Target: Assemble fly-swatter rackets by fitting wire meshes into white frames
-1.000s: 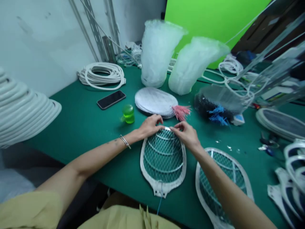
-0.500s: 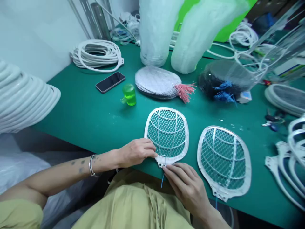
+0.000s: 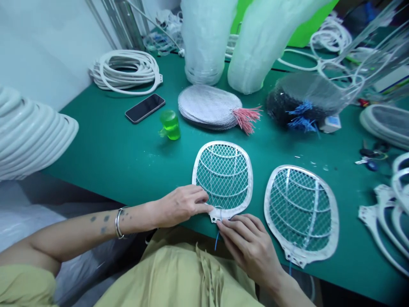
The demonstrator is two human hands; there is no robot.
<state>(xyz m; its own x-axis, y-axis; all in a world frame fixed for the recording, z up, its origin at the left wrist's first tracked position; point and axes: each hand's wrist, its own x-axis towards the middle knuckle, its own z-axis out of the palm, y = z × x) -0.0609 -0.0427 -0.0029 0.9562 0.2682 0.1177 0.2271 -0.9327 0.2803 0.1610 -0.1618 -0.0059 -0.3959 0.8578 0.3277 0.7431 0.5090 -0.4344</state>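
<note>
A white mosquito-swatter racket head (image 3: 223, 175) with a diamond mesh lies near the table's front edge, its neck toward me. My left hand (image 3: 183, 207) is closed at the lower left of its rim, thumb and fingers together beside the neck. My right hand (image 3: 251, 243) grips the neck from the right, fingertips pressed together. A thin blue wire (image 3: 216, 241) hangs below the neck between my hands. To the right lies a second racket head (image 3: 302, 213) of the same kind, which neither hand touches. What the fingertips press underneath is hidden.
Beyond the racket heads are a green jar (image 3: 170, 125), a phone (image 3: 145, 108), a mesh stack with red wires (image 3: 211, 106) and a dark mesh stack with blue wires (image 3: 303, 100). White frames pile up at left (image 3: 32, 136) and right (image 3: 388, 217). Keys (image 3: 370, 157) lie at right.
The camera view has shifted slightly. Both hands stay at the neck of the near racket head, with only a very small movement of the fingers.
</note>
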